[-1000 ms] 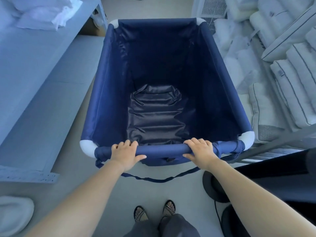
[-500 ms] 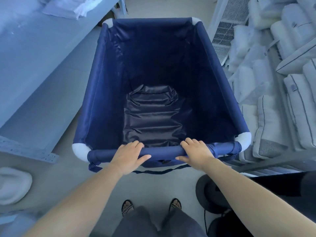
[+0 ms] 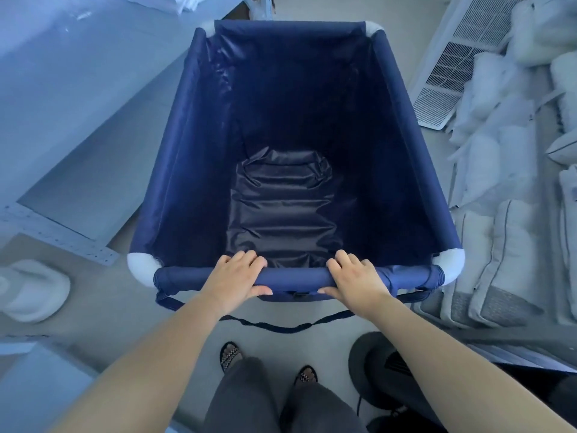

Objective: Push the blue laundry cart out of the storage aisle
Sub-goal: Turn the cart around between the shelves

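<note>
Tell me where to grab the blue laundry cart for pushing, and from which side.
Take the padded rail at the near end of the blue laundry cart, from behind. It is a round horizontal bar between white corner caps, easy to wrap, while the walls are slack fabric. The left hand and right hand grip it so, apart, fingers over the top.

L side: pale shelf unit, perforated metal rail along lower edge; folded white linen on top, far end. White rounded lump on grey floor just below rail. R side: white slatted vent panel at a slant, pillows w/ dark piping packed upright, more white bedding behind. Black round base w/ thin cable, bottom R.
</note>
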`<state>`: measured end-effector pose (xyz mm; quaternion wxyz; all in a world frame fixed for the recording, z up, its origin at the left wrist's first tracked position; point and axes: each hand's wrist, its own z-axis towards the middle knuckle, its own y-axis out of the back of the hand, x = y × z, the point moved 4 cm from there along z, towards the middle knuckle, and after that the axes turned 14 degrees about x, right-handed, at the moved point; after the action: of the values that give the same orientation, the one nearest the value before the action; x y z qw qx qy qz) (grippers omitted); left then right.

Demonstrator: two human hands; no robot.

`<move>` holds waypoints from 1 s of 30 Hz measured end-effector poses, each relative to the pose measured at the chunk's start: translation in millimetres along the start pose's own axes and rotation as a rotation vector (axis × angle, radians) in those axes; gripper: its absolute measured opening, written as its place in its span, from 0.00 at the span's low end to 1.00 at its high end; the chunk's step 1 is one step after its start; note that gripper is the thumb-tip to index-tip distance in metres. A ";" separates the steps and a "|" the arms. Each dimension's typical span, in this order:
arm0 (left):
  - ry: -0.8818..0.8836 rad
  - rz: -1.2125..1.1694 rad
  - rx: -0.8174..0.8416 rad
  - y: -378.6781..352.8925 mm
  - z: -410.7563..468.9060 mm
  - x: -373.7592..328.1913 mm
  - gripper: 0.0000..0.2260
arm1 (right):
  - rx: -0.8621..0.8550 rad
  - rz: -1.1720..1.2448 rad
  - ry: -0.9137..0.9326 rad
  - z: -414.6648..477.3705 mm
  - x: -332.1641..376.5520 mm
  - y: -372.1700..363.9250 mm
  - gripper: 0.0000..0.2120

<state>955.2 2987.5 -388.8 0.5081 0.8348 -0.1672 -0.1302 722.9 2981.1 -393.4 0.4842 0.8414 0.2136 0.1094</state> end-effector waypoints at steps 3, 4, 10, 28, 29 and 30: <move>-0.004 -0.026 0.056 3.0 12.6 6.0 0.25 | -0.008 0.008 -0.018 9.0 -4.8 4.6 0.25; -0.005 -0.025 0.069 4.8 16.7 8.0 0.24 | -0.009 0.019 -0.029 12.3 -5.9 6.7 0.25; -0.025 -0.013 0.079 17.9 46.6 25.9 0.23 | -0.019 0.068 -0.089 38.2 -18.2 22.8 0.24; -0.147 -0.001 0.006 75.2 126.7 147.3 0.21 | 0.004 0.168 -0.393 139.5 -44.7 87.3 0.27; -0.153 -0.004 0.016 78.5 132.6 151.3 0.21 | 0.014 0.184 -0.407 144.3 -45.8 90.0 0.28; -0.157 -0.008 0.026 81.7 138.4 154.7 0.21 | 0.025 0.199 -0.418 148.9 -47.2 92.3 0.29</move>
<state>1030.4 2777.5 -385.5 0.4821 0.8291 -0.2050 -0.1952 762.8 2804.2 -388.3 0.4943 0.8686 0.0259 -0.0228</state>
